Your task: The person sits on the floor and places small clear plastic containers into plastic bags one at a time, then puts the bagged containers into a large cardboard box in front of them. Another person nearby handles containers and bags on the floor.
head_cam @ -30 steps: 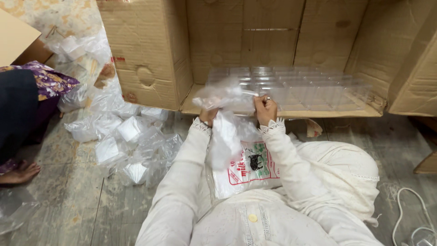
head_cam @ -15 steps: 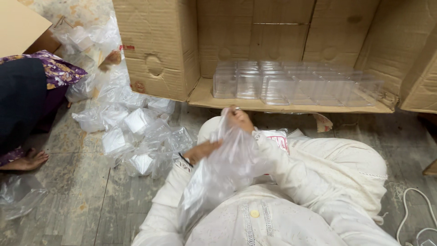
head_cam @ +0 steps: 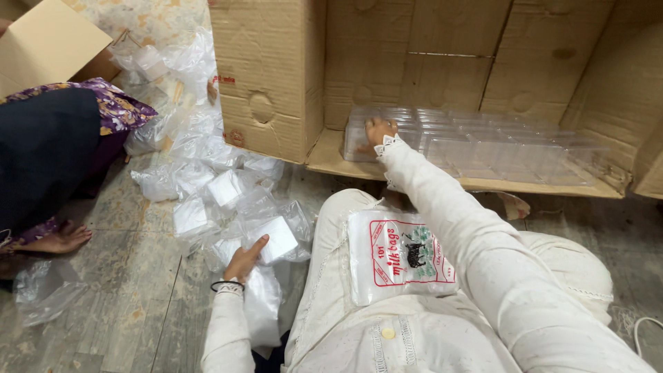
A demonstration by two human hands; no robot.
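Currently your right hand [head_cam: 381, 130] rests open-palmed on the clear plastic containers [head_cam: 476, 141] in the cardboard box [head_cam: 276, 83]. Your left hand [head_cam: 243, 261], fingers loosely open, touches a bagged packet [head_cam: 276, 238] on the floor. Many filled bags [head_cam: 207, 193] lie beside it; most containers remain unpacked, apparently.

Clear containers [head_cam: 483, 141] lie in the far cardboard box [head_cam: 290, 76]; filled bags [head_cam: 228, 200] lie left on the floor [head_cam: 117, 304].

Right hand [head_cam: 381, 129] stretched forward, left hand [head_cam: 243, 260] lowered beside the knee.

Grey streaked floor [head_cam: 124, 304], worn patterned floor [head_cam: 159, 17] beyond, even light
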